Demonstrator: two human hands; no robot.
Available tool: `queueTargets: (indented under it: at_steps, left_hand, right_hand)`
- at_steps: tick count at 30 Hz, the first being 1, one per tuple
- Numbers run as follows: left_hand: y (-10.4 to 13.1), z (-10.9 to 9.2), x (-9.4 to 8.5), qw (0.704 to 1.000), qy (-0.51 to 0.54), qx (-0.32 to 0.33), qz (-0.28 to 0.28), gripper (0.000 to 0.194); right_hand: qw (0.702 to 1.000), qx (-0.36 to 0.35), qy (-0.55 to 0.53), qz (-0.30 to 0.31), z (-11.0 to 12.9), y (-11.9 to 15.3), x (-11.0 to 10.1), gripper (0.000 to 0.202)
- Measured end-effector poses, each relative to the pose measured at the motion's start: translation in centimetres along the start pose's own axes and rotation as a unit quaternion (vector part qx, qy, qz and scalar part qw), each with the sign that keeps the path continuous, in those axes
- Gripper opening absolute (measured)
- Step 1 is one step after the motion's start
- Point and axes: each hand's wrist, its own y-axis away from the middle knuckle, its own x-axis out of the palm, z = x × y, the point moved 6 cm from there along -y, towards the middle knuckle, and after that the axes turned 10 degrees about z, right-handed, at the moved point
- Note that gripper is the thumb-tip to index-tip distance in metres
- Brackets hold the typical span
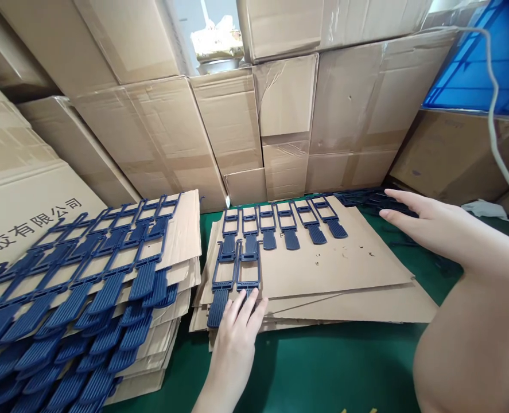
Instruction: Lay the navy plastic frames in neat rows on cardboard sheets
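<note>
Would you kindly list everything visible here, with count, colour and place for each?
blue plastic parts: eight, dark blue, in rows on the top centre cardboard sheet.
centre cardboard sheets: a few stacked, brown, on the table.
left stack: many dark blue parts in layers on brown cardboard sheets, at left.
loose parts pile: uncounted, dark blue, on the table under the right fingertips.
cardboard boxes: many, brown, stacked behind and at left.
crate: one, blue, top right.
cable: one, pale, hanging at right.
table: one, green surface.
left hand: fingertips on a front-row part.
right hand: open, reaching to the loose pile.
</note>
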Motion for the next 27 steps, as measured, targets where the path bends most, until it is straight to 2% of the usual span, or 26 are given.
queueTargets:
  at_steps: [8,13,17,21,24,26,27]
  left_hand:
    - [-0.5,-0.2,0.3,0.999,0.040,-0.004,-0.013,0.066]
    - [-0.4,-1.2,0.5,0.998,0.059,0.017,0.011,0.041]
    - [-0.5,-1.1,0.1,0.997,0.073,0.020,-0.009,0.034]
    - [-0.2,-0.9,-1.2,0.992,0.099,0.054,-0.058,0.035]
    - [1.7,-2.4,-2.0,0.977,0.153,0.090,-0.120,0.033]
    - [3.6,-4.0,-1.4,0.965,0.193,0.093,-0.153,0.027]
    - [4.6,-5.0,-0.7,0.960,0.216,0.093,-0.153,0.022]
  right_hand:
    - [0.999,-0.036,-0.026,0.029,0.5,-0.3,0.5,0.066]
    - [0.998,0.017,-0.050,0.032,-1.4,-1.3,0.5,0.064]
    - [0.995,0.091,-0.047,0.016,-4.4,-2.3,0.0,0.064]
    - [0.994,0.099,-0.011,-0.050,-8.2,-4.8,0.1,0.058]
    - [0.991,0.128,0.038,-0.018,-12.5,-7.1,2.4,0.055]
    - [0.988,0.148,0.047,0.016,-15.4,-8.2,4.5,0.053]
    - [0.987,0.154,0.048,0.025,-16.7,-8.5,5.4,0.051]
